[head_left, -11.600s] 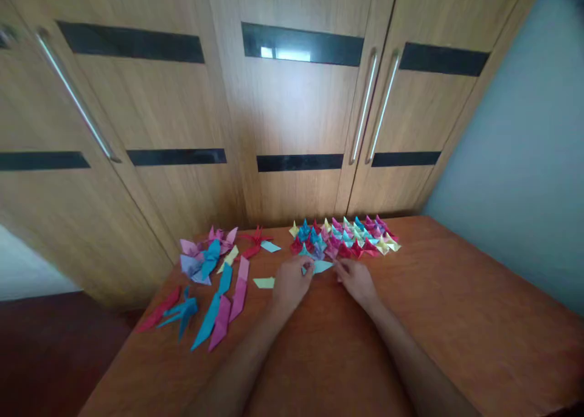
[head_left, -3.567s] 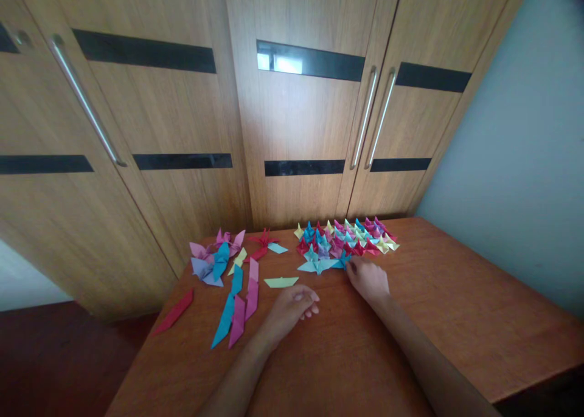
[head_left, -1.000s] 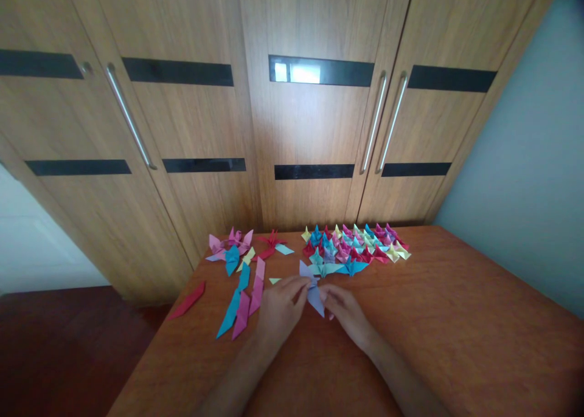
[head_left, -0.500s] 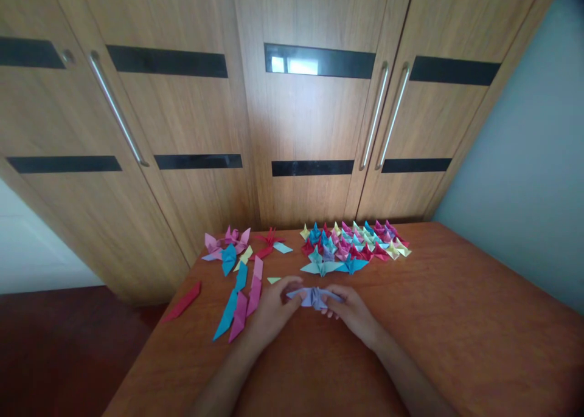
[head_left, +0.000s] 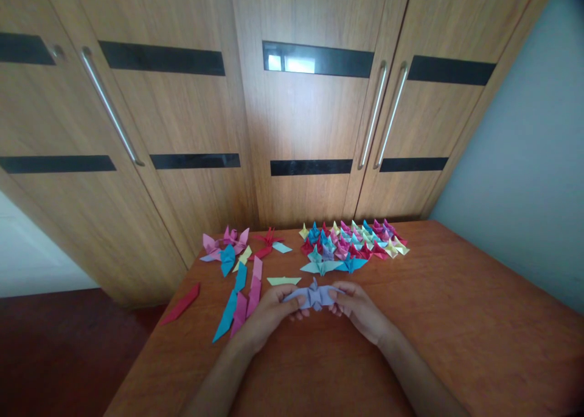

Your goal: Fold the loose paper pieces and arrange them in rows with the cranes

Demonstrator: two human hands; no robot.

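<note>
On the table point(head_left: 456, 320), folded strips point(head_left: 237, 301) lie left of the hands, rows of folded pieces point(head_left: 353, 244) behind them.

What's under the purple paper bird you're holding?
Under the purple paper bird is the bare wooden table. The left hand and right hand pinch its wings. The tabletop right beneath it and the hands is hidden.

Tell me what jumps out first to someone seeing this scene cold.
First, the dense block of small multicoloured folded paper pieces at the far edge of the brown wooden table, before the wooden wardrobe doors. Next, the lilac folded paper figure held by its ends between the left hand and right hand. Long blue and pink folded paper strips lie at the left.
</note>
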